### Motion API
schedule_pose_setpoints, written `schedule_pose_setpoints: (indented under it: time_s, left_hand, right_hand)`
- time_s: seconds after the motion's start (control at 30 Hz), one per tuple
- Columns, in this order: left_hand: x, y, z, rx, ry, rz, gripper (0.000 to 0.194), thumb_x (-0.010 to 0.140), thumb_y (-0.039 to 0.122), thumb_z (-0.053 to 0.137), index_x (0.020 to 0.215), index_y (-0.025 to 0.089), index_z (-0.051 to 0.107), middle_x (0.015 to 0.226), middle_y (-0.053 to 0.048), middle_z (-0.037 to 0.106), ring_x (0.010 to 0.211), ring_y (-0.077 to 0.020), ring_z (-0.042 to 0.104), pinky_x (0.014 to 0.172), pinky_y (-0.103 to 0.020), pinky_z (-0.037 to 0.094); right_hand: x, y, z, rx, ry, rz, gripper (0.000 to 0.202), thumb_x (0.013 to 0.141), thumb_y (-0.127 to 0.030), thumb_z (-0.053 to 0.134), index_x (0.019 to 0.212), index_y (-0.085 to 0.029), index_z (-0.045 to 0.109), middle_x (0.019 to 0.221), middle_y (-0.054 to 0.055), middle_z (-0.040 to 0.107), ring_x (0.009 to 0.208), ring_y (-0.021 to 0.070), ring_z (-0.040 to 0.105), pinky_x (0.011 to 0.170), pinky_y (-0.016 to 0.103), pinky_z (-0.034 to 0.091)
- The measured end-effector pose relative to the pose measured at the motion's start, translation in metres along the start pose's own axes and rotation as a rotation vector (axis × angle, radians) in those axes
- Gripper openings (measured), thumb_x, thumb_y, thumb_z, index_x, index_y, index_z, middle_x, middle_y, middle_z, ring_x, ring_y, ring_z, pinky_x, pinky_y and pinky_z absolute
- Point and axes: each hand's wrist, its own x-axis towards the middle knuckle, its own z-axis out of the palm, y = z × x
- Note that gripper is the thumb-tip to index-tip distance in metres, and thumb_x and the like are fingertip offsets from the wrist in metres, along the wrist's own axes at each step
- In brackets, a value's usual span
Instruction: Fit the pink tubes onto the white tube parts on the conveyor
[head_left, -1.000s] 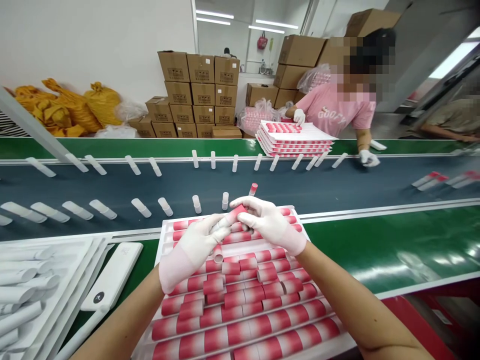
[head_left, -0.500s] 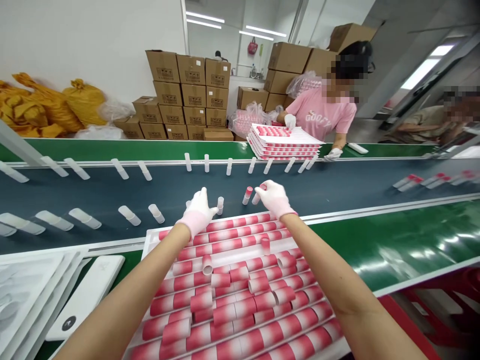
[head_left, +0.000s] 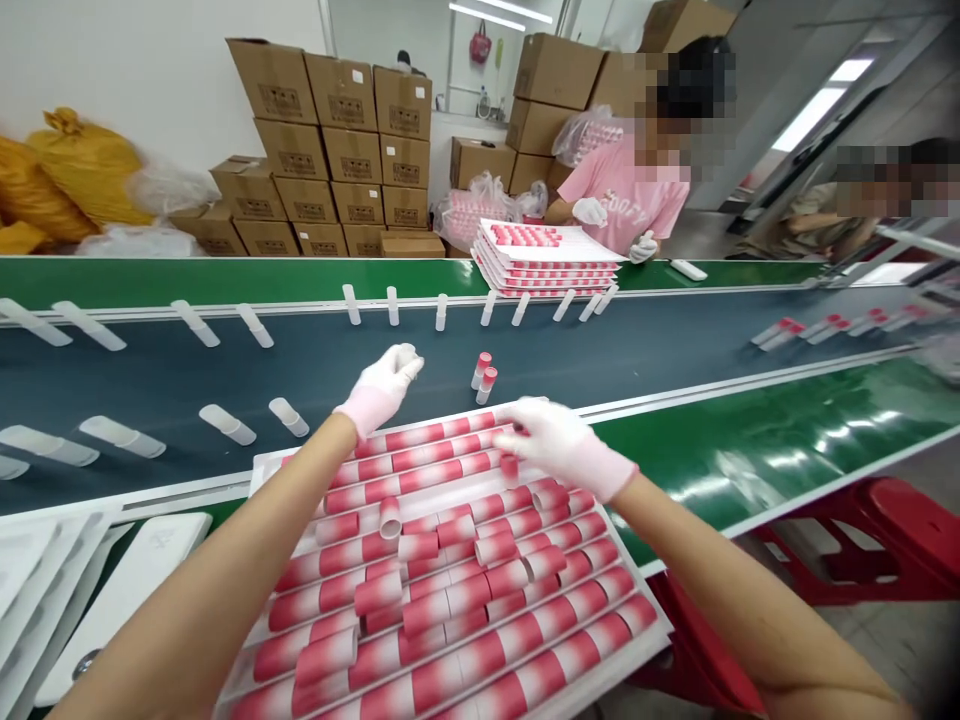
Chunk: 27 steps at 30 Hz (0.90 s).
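While near right fingers (head_left: pixel 517 408), two red-topped tubes (head_left: pixel 487 384)

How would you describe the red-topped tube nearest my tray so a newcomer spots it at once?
Find the long dark belt just beyond the big tray of red-and-white pieces. Near the tray's far edge, two red-topped tubes stand close together on that belt. The nearer tube is the one, slightly to the right and closer to the tray than its partner.
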Motion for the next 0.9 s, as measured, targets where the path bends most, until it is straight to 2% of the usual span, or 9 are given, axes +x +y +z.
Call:
schedule_pose_setpoints:
  time_s: [0.1,0.17,0.23,0.3,0.37,0.5,0.67,0.8,0.9]
  left_hand:
    - [-0.04,0.018,-0.017,-0.1,-0.024,-0.043,0.039,0.094,0.049,0.045,0.124,0.024,0.051,0.083,-0.001,0.055,0.082,-0.0188,0.059,0.078,-0.034,0.054]
    - [-0.07,0.03,-0.023,-0.089,-0.063,-0.085,0.044,0.093,0.049,0.05,0.13,0.026,0.05,0.09,-0.001,0.056,0.083,-0.018,0.057,0.078,-0.033,0.054]
    - [-0.097,0.04,-0.025,-0.048,-0.128,-0.132,0.043,0.093,0.052,0.051,0.126,0.025,0.054,0.092,-0.001,0.056,0.08,-0.0167,0.054,0.077,-0.031,0.052]
    - [-0.116,0.049,-0.021,-0.083,-0.244,-0.182,0.043,0.095,0.059,0.046,0.117,0.023,0.056,0.088,0.0,0.055,0.074,-0.0153,0.051,0.07,-0.029,0.052]
    - [-0.128,0.057,-0.017,-0.149,-0.369,-0.209,0.046,0.095,0.064,0.042,0.112,0.024,0.055,0.083,0.001,0.052,0.066,-0.0142,0.047,0.059,-0.026,0.05]
    - [-0.136,0.063,-0.012,-0.129,-0.416,-0.226,0.046,0.094,0.065,0.044,0.117,0.028,0.054,0.078,0.002,0.048,0.061,-0.0142,0.044,0.045,-0.023,0.043]
    - [-0.134,0.063,-0.015,0.098,-0.261,-0.099,0.036,0.095,0.054,0.047,0.109,0.025,0.061,0.09,-0.002,0.062,0.068,-0.0176,0.057,0.056,-0.027,0.047]
    - [-0.131,0.064,-0.014,0.203,-0.196,-0.066,0.026,0.094,0.045,0.05,0.104,0.024,0.061,0.085,-0.002,0.065,0.074,-0.0215,0.063,0.062,-0.03,0.048]
    - [-0.129,0.062,-0.006,0.212,-0.184,-0.046,0.023,0.094,0.045,0.05,0.098,0.024,0.059,0.083,-0.002,0.065,0.077,-0.0231,0.065,0.065,-0.031,0.048]
  right_hand:
    - [-0.038,-0.016,0.023,-0.164,-0.115,-0.03,0.022,0.092,-0.036,0.067,0.1,-0.016,0.07,0.099,0.011,0.07,0.089,0.0256,0.066,0.075,0.032,0.047]
    - [-0.047,-0.022,0.031,-0.07,-0.078,-0.009,0.012,0.094,-0.024,0.06,0.096,-0.015,0.068,0.095,0.01,0.07,0.084,0.0225,0.066,0.073,0.031,0.048]
    - [-0.045,-0.026,0.027,0.255,0.061,-0.001,0.012,0.093,-0.019,0.058,0.099,-0.017,0.068,0.093,0.007,0.07,0.081,0.0191,0.066,0.074,0.031,0.05]
    - [-0.038,-0.034,0.014,0.715,0.183,-0.044,0.022,0.093,-0.025,0.06,0.114,-0.02,0.067,0.1,0.006,0.07,0.082,0.0175,0.066,0.074,0.031,0.054]
    - [-0.03,-0.045,-0.002,1.096,0.203,-0.123,0.036,0.092,-0.032,0.064,0.126,-0.021,0.063,0.109,0.007,0.07,0.083,0.0167,0.066,0.071,0.031,0.056]
    - [-0.017,-0.063,-0.019,1.307,0.139,-0.204,0.041,0.087,-0.033,0.071,0.126,-0.019,0.067,0.118,0.009,0.069,0.074,0.0132,0.064,0.066,0.03,0.059]
    - [-0.012,-0.054,-0.017,1.326,-0.016,-0.262,0.045,0.084,-0.027,0.075,0.128,-0.022,0.069,0.123,0.007,0.069,0.08,0.0127,0.066,0.071,0.027,0.059]
    - [-0.013,-0.059,-0.018,1.296,-0.039,-0.163,0.038,0.081,-0.026,0.075,0.118,-0.016,0.071,0.092,0.003,0.073,0.065,0.0104,0.063,0.066,0.027,0.056]
    - [-0.015,-0.073,-0.016,1.242,-0.057,-0.088,0.027,0.083,-0.03,0.071,0.106,-0.016,0.07,0.072,0.0,0.067,0.057,0.0112,0.059,0.054,0.025,0.051]
